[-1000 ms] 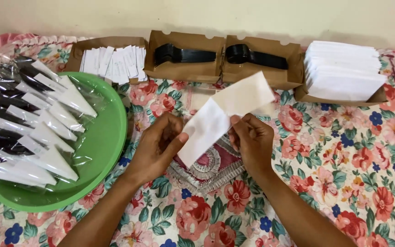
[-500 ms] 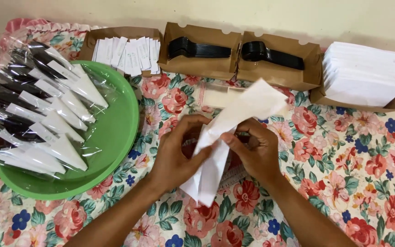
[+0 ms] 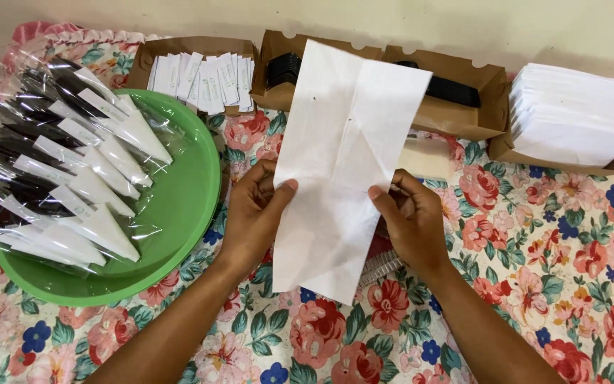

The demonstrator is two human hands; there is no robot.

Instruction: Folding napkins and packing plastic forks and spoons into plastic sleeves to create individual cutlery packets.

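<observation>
The unfolded white paper napkin, held upright, hides most of the black plastic cutlery in the two middle brown cardboard boxes and part of a ribbed clear object beneath the right hand. The clear-wrapped cutlery packets on the round green plastic tray run past the left edge. Print on the small white sachets is too small to tell.

Left of the hands, clear plastic packets fill a green bowl; beyond the hands stand brown cardboard boxes.
</observation>
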